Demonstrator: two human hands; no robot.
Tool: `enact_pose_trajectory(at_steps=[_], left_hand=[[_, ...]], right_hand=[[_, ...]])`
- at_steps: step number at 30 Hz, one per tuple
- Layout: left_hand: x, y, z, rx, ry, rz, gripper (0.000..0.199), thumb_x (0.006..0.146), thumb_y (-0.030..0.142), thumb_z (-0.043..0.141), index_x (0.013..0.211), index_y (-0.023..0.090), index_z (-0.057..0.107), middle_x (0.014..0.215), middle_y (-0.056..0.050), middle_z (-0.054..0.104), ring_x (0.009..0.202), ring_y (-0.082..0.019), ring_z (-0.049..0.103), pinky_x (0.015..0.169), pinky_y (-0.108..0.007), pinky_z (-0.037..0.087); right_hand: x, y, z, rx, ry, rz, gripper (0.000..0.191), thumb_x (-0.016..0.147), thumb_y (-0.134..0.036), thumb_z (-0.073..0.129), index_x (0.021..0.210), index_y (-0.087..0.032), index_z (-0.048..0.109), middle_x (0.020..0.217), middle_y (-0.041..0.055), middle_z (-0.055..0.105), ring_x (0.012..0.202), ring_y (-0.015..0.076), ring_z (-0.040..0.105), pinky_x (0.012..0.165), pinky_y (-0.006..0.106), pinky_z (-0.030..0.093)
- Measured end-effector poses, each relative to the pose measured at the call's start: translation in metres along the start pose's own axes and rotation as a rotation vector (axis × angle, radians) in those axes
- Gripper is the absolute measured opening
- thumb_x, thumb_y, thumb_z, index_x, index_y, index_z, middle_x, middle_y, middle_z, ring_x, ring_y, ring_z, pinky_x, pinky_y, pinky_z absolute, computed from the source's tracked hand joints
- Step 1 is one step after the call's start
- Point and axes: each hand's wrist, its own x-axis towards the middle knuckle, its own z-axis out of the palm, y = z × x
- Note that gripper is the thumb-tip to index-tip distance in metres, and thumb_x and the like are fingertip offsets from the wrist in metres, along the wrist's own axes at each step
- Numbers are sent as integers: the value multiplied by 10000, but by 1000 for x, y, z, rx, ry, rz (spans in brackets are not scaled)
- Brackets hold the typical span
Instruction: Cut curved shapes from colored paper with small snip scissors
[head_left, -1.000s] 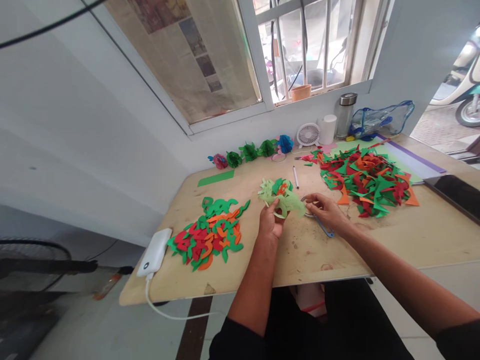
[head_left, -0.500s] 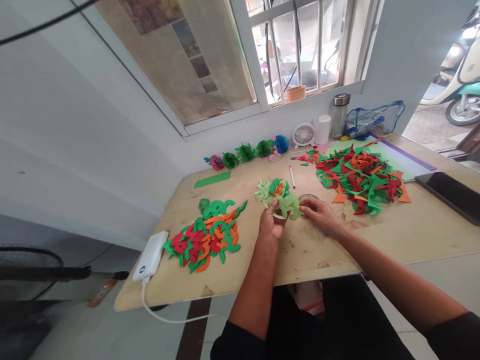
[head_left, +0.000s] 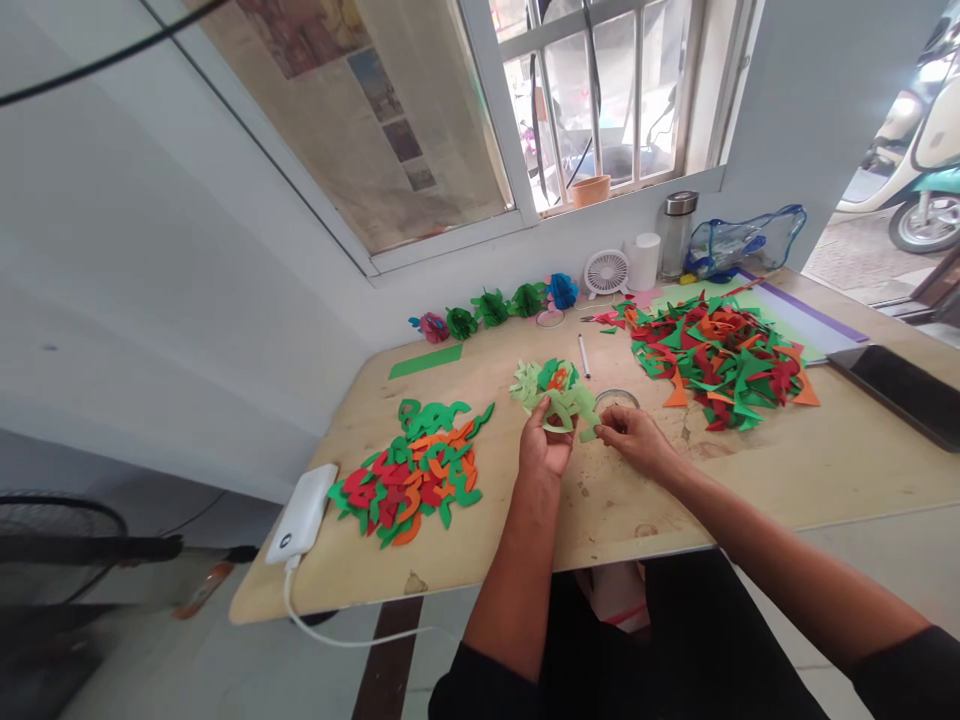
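Observation:
A pale green paper cutout with curved strips is held above the table between both hands. My left hand closes on its left part, thumb on top. At its right end, my right hand pinches the paper between fingertips. Just behind it lie a pale green leafy paper piece and a green and orange paper piece. A round, ring-like thing sits on the table beyond the right fingers, partly hidden by them.
Curved paper pieces are heaped at left, paper scraps at right. Behind stand folded paper turtles, a small fan and a bottle. A pen, power bank and phone lie around.
My right hand has shifted slightly down, and the right end of the pale green paper has come down with it. The left hand stays nearly in place.

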Motion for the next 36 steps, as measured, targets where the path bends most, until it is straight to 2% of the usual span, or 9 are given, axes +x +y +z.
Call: enact_pose_trajectory(at_steps=[7,13,17,22,30,36], left_hand=[[-2,2,1,-4,18,55,86,799,125,558,764,171,621,698,-22,676,676,-124,654,708,-268,539],[-8,1,6,-34,-2,74,103,801,91,549,767,162,615,685,-4,662,597,-95,622,677,-253,525],[-8,-3,6,-30,-22,97,73,758,83,595,775,152,611,671,-3,650,577,-85,604,634,-224,501],[-5,-9,4,-1,-43,134,85,744,87,604,801,148,620,673,-6,647,557,-82,587,565,-200,455],[-1,-17,-1,44,-84,170,116,725,112,628,836,145,626,708,-17,663,598,-98,609,629,-230,471],[0,-18,-4,69,-106,182,117,712,155,668,825,141,639,704,-30,658,641,-116,624,644,-235,468]], right_hand=[[-4,-14,-8,60,27,21,188,739,-333,548,612,-197,518,536,-22,495,503,113,419,484,245,312],[-4,-18,-7,189,24,51,212,734,-372,564,629,-191,527,538,-15,525,508,115,456,482,239,341],[-4,-18,-5,209,13,46,224,738,-397,576,716,-175,593,571,-15,541,543,122,491,513,244,374],[-2,-22,-2,230,71,7,249,737,-393,604,848,-171,625,689,9,605,632,137,525,569,250,407],[2,-28,2,283,138,39,262,729,-413,570,678,-160,612,559,-23,488,532,108,421,507,242,339],[0,-33,4,378,165,64,251,698,-398,582,602,-167,588,567,-14,496,538,109,436,509,239,354]])
